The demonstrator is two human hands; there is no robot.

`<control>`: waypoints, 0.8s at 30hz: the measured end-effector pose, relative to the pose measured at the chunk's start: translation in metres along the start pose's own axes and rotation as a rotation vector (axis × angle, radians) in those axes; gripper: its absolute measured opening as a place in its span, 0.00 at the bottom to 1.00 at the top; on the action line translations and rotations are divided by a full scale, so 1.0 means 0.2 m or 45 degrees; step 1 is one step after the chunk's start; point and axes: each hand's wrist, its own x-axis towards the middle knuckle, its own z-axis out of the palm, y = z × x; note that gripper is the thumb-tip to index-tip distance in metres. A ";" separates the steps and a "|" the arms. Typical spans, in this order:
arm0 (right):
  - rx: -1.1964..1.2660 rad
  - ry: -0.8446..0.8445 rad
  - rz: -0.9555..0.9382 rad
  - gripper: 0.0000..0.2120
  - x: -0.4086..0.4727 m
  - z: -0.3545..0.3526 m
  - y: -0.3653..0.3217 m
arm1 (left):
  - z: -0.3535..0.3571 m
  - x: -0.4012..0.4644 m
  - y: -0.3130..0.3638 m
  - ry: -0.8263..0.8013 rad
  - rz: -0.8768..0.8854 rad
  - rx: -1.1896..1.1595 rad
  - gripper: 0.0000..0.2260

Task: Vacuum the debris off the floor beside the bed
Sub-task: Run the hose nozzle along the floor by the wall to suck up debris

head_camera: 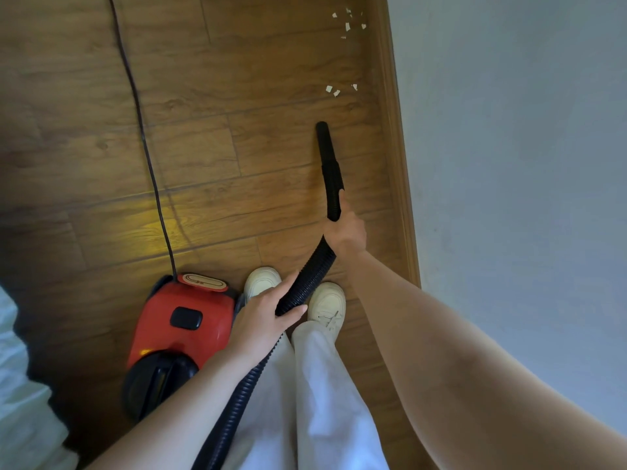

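A red and black canister vacuum (179, 329) sits on the wooden floor to the left of my feet. Its black ribbed hose (307, 281) runs up between my hands. My right hand (346, 232) grips the hose just behind the black nozzle (325, 144), which points toward the wall side and hovers low over the floor. My left hand (261, 320) holds the hose lower down, fingers wrapped round it. Small white paper scraps (334, 90) lie ahead of the nozzle tip, and several more scraps (349, 22) lie farther along the skirting.
A wooden skirting board (395, 147) and pale wall (509, 164) bound the right side. The vacuum's black power cord (142, 130) trails across the floor to the top left. White bedding (20, 385) shows at the lower left. My white shoes (325, 307) stand beside the vacuum.
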 end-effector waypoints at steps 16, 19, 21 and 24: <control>-0.002 0.121 0.077 0.35 0.28 -0.17 -0.12 | -0.07 0.32 0.19 -0.062 0.064 0.053 0.27; 0.006 0.176 0.116 0.35 0.30 -0.18 -0.10 | -0.08 0.36 0.20 -0.079 0.059 0.071 0.27; 0.026 0.193 0.110 0.35 0.32 -0.17 -0.13 | -0.09 0.38 0.20 -0.084 0.054 0.064 0.27; 0.035 0.163 0.048 0.35 0.33 -0.13 -0.19 | -0.14 0.39 0.17 -0.061 0.056 0.036 0.27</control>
